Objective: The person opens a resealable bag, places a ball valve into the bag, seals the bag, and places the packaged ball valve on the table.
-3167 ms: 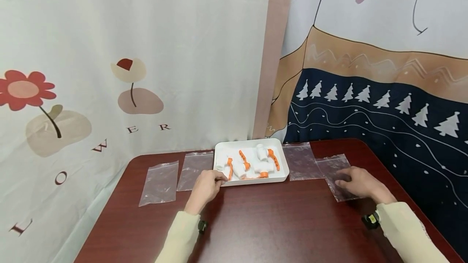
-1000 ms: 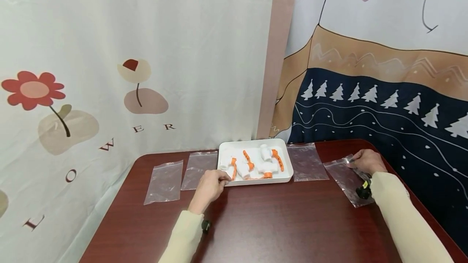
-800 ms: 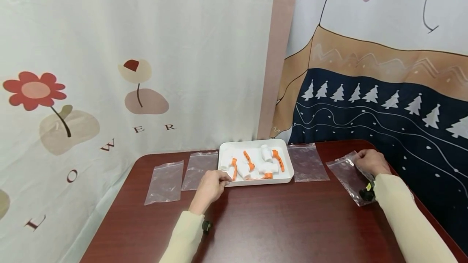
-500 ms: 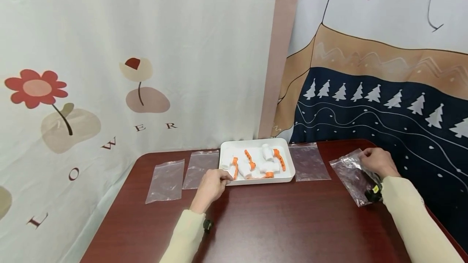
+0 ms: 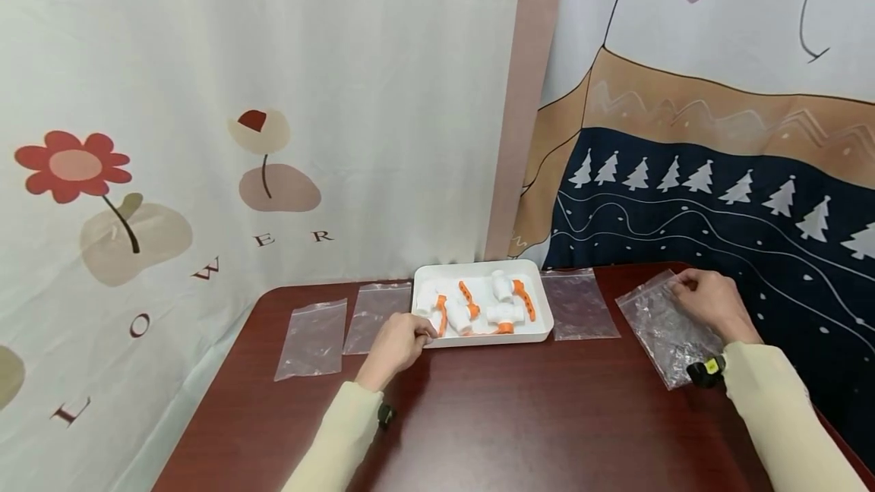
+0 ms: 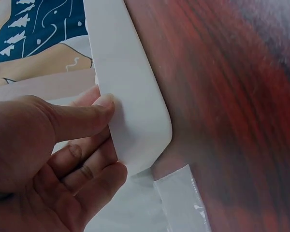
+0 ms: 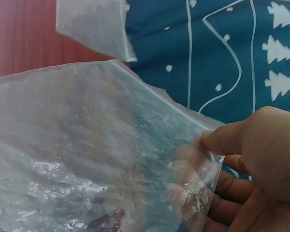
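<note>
A white tray (image 5: 538, 336) sits at the back of the table, with several white T-shaped pipe fittings (image 5: 503, 314) with orange handles in it. My left hand (image 5: 396, 344) pinches the tray's near left corner; in the left wrist view the thumb presses the tray wall (image 6: 135, 96) from outside, with fingers behind the rim. On the right, my right hand (image 5: 714, 302) pinches a clear zip-lock bag (image 5: 663, 329) by its top corner. The right wrist view shows the zip-lock bag (image 7: 87, 145) spread out, some fingers showing through the film.
Two more clear bags, one farther left (image 5: 312, 340) and one beside the tray (image 5: 376, 313), lie flat on the dark red table (image 5: 513, 416). Another bag (image 5: 579, 306) lies just right of the tray. A printed curtain (image 5: 383, 112) hangs behind the table's back edge.
My right hand took hold of the rightmost bag's top corner and has shifted right and tilted the bag up off the table. My left hand stays on the tray corner.
</note>
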A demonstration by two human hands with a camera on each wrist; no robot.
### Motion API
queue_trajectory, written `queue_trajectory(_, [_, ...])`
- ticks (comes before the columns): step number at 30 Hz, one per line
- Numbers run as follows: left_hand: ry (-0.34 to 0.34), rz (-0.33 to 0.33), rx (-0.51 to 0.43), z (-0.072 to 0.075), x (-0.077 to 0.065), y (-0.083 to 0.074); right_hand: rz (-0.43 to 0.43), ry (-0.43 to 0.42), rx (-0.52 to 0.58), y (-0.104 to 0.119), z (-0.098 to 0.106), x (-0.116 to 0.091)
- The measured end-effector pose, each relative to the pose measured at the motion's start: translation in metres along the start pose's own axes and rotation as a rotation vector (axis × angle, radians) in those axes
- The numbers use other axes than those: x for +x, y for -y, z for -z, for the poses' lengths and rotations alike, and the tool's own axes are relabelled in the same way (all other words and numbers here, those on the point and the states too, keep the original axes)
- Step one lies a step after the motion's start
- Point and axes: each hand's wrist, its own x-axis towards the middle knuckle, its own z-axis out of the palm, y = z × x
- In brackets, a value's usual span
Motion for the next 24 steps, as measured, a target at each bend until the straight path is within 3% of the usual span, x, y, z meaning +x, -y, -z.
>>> queue_trajectory(10, [0.158, 0.008, -0.026, 0.011, 0.011, 0.005, 0.039, -0.056, 0.019, 0.022, 0.005, -0.007])
queue_trajectory(24, [0.207, 0.013, -0.044, 0.013, 0.015, 0.007, 0.060, -0.094, 0.063, 0.040, 0.015, -0.020])
